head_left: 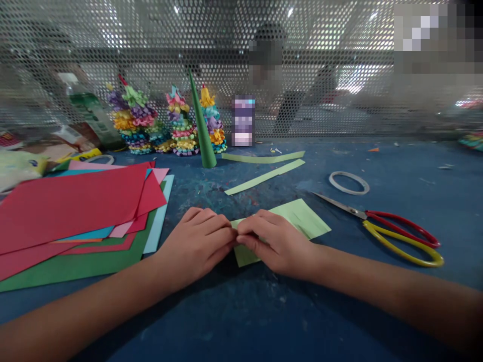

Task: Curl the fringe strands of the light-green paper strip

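Observation:
A pale green sheet of paper (302, 216) lies creased on the blue table, partly hidden under my right hand (281, 246). That hand is closed, its thumb and fingertips pinching the paper near its left end. From the left, my left hand (204, 241) meets it with curled fingers pressed together on the same left edge; its fingertips are partly hidden. Both hands touch at the fingertips. Beyond them lie two pale green paper strips (266, 177). Scissors (354, 212) with one red and one yellow handle rest slightly open to the right.
Stacked coloured paper (75, 206) covers the left side. A green paper cone (204, 136) stands near several frilly paper trees (183, 125). Behind are a bottle (92, 113), a phone (243, 120) and a perforated metal screen (151, 55), with a person beyond. A tape roll (349, 191) lies right.

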Available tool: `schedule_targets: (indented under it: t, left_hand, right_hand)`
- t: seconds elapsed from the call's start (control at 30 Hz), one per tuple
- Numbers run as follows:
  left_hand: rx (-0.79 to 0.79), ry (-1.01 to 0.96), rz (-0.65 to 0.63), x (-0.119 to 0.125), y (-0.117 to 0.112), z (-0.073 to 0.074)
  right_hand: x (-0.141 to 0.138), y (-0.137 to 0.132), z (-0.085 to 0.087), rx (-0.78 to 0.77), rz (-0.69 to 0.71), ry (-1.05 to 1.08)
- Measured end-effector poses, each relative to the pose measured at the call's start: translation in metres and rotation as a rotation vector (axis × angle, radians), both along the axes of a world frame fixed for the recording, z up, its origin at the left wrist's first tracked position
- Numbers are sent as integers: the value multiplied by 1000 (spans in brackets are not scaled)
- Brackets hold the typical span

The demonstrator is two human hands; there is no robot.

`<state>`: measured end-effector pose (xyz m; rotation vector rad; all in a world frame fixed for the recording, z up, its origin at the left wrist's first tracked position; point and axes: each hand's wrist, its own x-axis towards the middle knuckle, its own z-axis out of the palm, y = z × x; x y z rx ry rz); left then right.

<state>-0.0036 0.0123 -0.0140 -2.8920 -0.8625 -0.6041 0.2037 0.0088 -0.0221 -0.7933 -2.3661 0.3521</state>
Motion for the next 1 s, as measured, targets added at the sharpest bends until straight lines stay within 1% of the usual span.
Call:
schedule_targets:
  t: [0.1, 0.17, 0.27, 0.4, 0.47, 0.57, 0.67, 0.8, 0.9, 1.0]
  left_hand:
    - [-20, 9, 25, 0, 0, -1]
    - [14, 14, 27, 0, 0, -2]
    - [104, 2, 38, 0, -2, -2]
    - [185, -10, 68, -1, -3, -2]
    - [267, 14, 54, -2, -5, -1]
    - [407, 78, 1, -4, -8, 1]
    - [486, 111, -48, -6, -12, 5]
    - [517, 116, -92, -6, -13, 11]
    - [533, 130, -101, -5, -12, 12]
    - [545, 147, -92, -6, -10, 11]
  right_hand:
    - [0, 0, 2, -37, -12, 14]
    - [1, -1, 3, -62, -11, 22]
    - [1, -1, 4, -115, 7, 15]
    - [2, 1, 3, -188, 14, 44]
    - [1, 3, 3, -217, -3, 50]
    - [2, 3, 4, -276, -18, 33]
    - [3, 4, 5, -399, 43, 68]
    - [5, 5, 4, -612, 120, 159]
    - [4, 7, 4, -688, 147, 200]
    - [3, 9, 4, -711, 144, 217]
